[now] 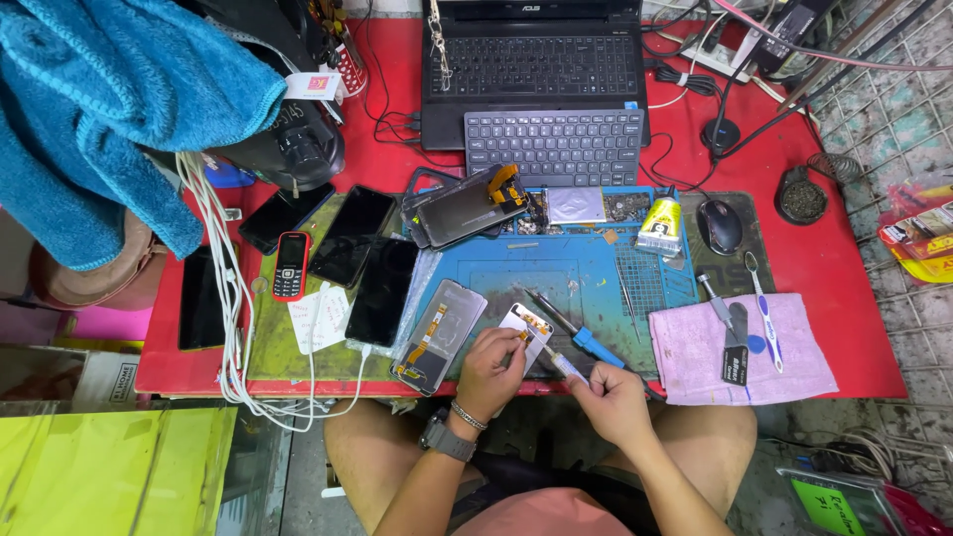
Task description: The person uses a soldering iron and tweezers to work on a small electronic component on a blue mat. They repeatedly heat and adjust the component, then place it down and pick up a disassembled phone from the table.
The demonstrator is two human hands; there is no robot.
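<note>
Left hand (488, 365): fingers pinching a small phone part (526, 325) at the counter's (844, 258) near edge. Right hand (612, 392): fingers closed around a thin tool (568, 367), possibly a syringe. Beyond: blue mat (576, 268) whose far tray slots hold small parts; glue bottle (660, 223); laptop (533, 60).

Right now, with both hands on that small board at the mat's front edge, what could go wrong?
1. The small white board, pinched by the left hand, sits near the table's front edge; a slip could drop it to the floor.
2. The right hand works a thin tool close to the left fingers; a jab seems possible.
3. The blue-handled iron lies loose beside both hands and could get knocked.
</note>
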